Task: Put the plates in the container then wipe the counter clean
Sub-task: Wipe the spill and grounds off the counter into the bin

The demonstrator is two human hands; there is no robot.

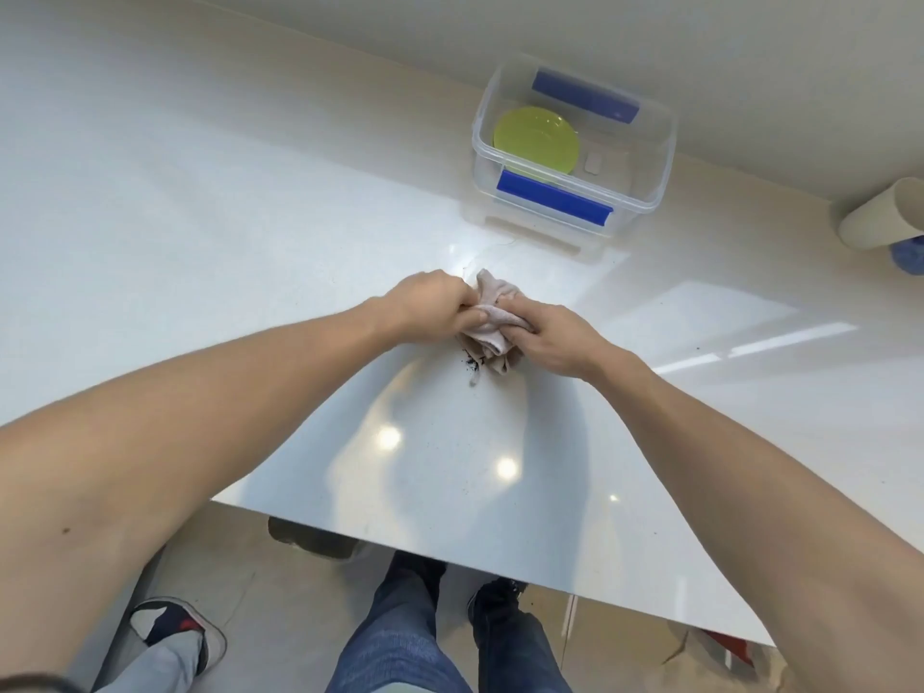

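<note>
A crumpled beige cloth [492, 317] lies bunched on the white counter [250, 242] at its middle. My left hand [435, 305] grips the cloth's left side and my right hand [547, 337] grips its right side. Dark crumbs [472, 365] lie on the counter just below the cloth. A clear plastic container [645, 157] with blue side clips stands behind the cloth, toward the wall. Inside it lies a lime-green plate [537, 137].
A cream-coloured roll [880, 215] lies at the right edge with a blue object [910, 257] under it. The counter's near edge runs across the lower part of the view. Another person's shoe [175, 627] stands on the floor at lower left.
</note>
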